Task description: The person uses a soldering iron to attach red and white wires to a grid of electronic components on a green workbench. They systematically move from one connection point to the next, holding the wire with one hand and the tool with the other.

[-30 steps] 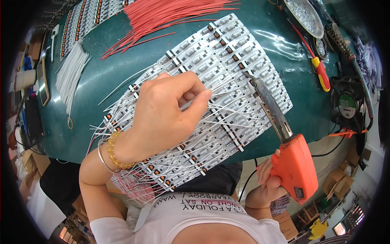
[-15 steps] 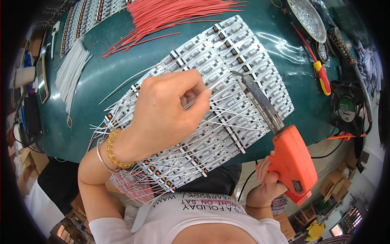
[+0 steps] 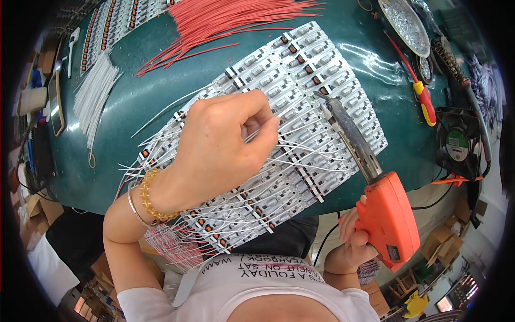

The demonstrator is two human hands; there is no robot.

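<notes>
My left hand [image 3: 222,142] is closed in a pinch over the board panel, with thin white wire [image 3: 292,127] at its fingertips. The curled fingers hide part of that wire. My right hand [image 3: 355,236] wraps round the orange handle of a soldering gun [image 3: 387,220]. The gun's dark metal tip points up and left, a little over the panel and apart from my left fingertips. The panel of small circuit boards [image 3: 343,80] lies tilted on the table, rows of white modules with orange and black parts. Many white wires trail across its lower left half.
Red wires [image 3: 230,24] lie piled at the far side, and a bundle of white wires [image 3: 95,99] at the left. On the right are a red and yellow screwdriver [image 3: 424,102], a metal dish [image 3: 405,27], and a black fan [image 3: 458,142]. The green table [image 3: 145,102] curves toward me.
The soldering gun has shifted slightly right and toward me, its tip drawing away from my left fingertips. My left hand has barely moved.
</notes>
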